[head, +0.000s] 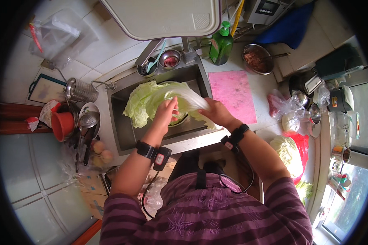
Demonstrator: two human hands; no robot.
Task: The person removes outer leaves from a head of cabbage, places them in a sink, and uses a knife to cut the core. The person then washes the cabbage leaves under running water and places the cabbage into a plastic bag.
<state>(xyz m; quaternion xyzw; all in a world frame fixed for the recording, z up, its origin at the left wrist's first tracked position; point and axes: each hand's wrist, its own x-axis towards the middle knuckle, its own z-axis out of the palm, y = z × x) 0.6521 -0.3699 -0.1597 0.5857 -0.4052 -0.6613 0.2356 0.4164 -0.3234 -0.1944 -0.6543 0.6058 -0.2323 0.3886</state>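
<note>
A large pale napa cabbage leaf [190, 96] spans the space over the steel sink [119, 128]. My right hand [217, 112] is closed round its white stem end, above the sink's front right corner. Near the leaf's lower edge is my left hand [167, 114], fingers bent and thumb raised; whether it grips the leaf is unclear. More cabbage leaves [139, 104] lie to the left, over a round vessel whose rim partly shows beneath them. Another leaf part lies under my right hand at the sink's front edge.
Behind the sink stand small metal bowls [170, 58] and a green pump bottle [221, 44]. Right are a pink cloth [233, 95], a bowl of reddish mince [257, 59] and a cabbage [286, 153]. A ladle [89, 120] and red container [62, 126] sit left. A white board [168, 18] overhangs the back.
</note>
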